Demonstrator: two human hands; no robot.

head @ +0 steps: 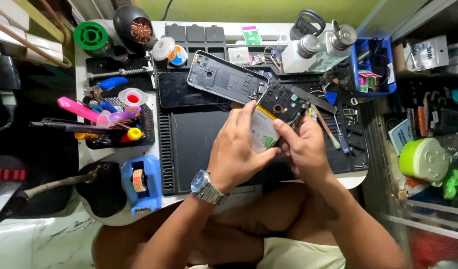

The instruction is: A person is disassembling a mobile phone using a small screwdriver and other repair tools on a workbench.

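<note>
Item: opened phone (269, 117), being held over the black mat (199, 139) on the desk. I am closing my left hand (236, 149) around its lower end; my right hand (301, 144) is pinching its right edge. Long axis running up-right, away from me.

A blue tape dispenser (142, 183) sits at the near left edge of the black work mat (189, 144). A green solder spool (91, 36) and a dark bowl of copper-coloured wool (137, 27) occupy the far left corner. A pink-handled tool (79, 110) lies on the left tray. Two pump bottles (318, 47) stand beside a blue bin (381, 67). A green lidded container (425, 159) rests at the right.
</note>
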